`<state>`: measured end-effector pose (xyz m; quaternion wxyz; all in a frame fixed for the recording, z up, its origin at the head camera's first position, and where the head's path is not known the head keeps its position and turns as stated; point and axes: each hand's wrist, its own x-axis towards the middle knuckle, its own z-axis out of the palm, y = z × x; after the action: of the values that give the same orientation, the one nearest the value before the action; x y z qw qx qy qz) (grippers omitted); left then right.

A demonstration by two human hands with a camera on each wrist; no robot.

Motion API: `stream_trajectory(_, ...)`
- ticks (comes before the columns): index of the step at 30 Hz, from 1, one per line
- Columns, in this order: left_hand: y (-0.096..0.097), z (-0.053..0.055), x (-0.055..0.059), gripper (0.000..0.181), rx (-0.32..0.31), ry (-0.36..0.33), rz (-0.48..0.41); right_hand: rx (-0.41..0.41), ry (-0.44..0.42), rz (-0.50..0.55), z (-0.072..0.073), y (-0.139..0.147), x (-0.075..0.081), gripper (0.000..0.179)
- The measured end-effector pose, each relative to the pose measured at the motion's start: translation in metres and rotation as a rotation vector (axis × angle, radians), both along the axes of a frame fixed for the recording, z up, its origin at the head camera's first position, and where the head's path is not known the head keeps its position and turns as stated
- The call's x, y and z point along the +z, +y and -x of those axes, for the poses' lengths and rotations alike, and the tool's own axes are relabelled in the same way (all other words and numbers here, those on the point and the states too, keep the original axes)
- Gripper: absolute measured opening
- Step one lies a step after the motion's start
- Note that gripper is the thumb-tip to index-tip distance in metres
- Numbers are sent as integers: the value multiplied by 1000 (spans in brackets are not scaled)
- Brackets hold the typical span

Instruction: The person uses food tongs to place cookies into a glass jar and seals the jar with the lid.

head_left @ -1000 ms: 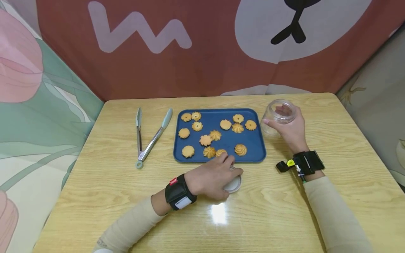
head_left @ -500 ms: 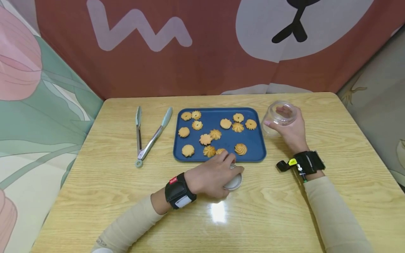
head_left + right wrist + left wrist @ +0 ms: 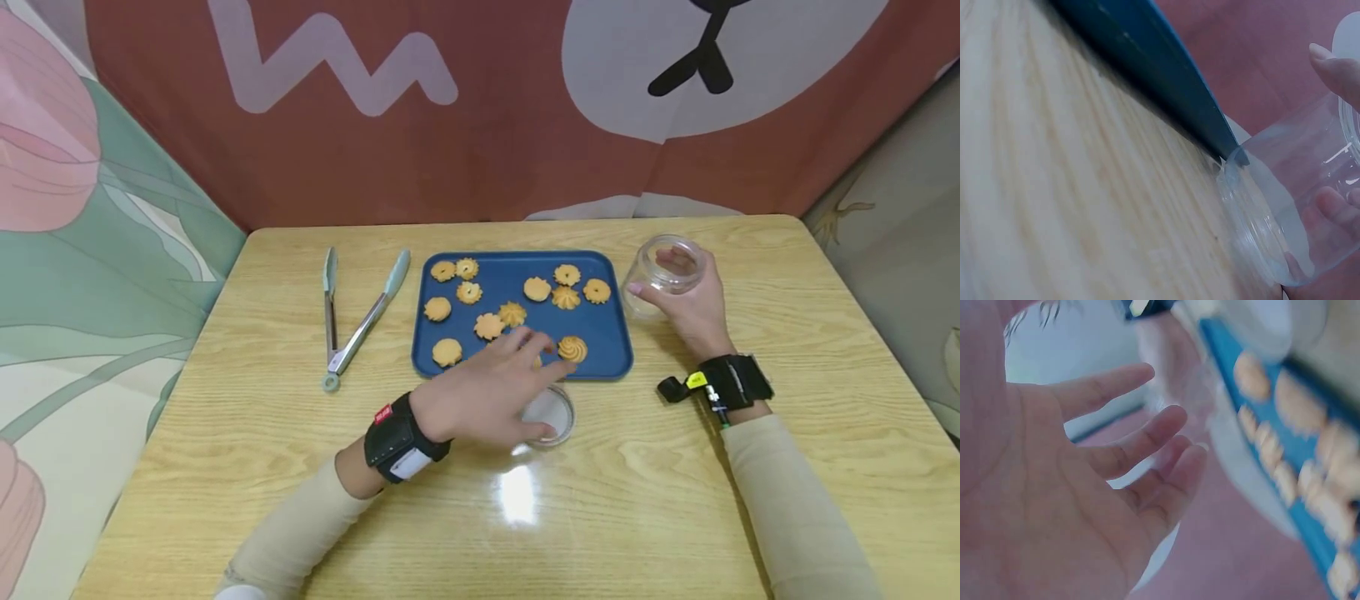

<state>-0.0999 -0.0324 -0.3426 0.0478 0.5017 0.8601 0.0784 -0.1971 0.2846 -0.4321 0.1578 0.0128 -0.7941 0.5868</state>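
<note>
A clear round jar (image 3: pixel 643 279), lidless, stands on the table at the tray's right side. My right hand (image 3: pixel 697 308) grips it from the right, thumb across the front and fingers behind. In the right wrist view, the jar's (image 3: pixel 1272 187) base sits by the blue tray's edge, with fingertips showing through its wall. The round pale lid (image 3: pixel 555 412) lies on the table just in front of the tray. Over the lid's left part hovers my left hand (image 3: pixel 491 392), fingers spread and holding nothing. The left wrist view shows its bare palm (image 3: pixel 1066 487).
A blue tray (image 3: pixel 510 271) holds several scattered cookies, among them a swirled one (image 3: pixel 572 349) near its front edge. Left of the tray lie metal tongs (image 3: pixel 360 337) with pale tips, spread apart. A fabric backdrop (image 3: pixel 487 167) rises behind the table (image 3: pixel 637 508).
My left hand has let go of the lid and moved slightly up and left, its fingers spreading. The lid shows more now. My right hand keeps its grip on the jar.
</note>
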Motion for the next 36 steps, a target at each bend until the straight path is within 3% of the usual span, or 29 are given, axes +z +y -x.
stream_trajectory(6,-44,24,26,69,191,89,-144,-9,-24,-30,1,0,2,84)
stream_trajectory(9,-71,40,31,65,327,95,-201,-10,-22,-43,1,1,0,83)
stream_trajectory(15,-127,65,31,63,629,71,-191,7,-6,-21,3,3,-2,81)
stream_trajectory(20,-159,78,22,69,788,47,-170,12,-9,-24,4,3,-3,82)
stream_trajectory(23,-169,83,13,81,866,9,-110,15,-16,-24,4,3,-3,82)
stream_trajectory(30,-181,91,-12,120,1071,-121,65,10,-31,-38,4,3,-3,82)
stream_trajectory(36,-182,91,-28,130,1179,-196,152,8,-35,-24,4,2,-2,82)
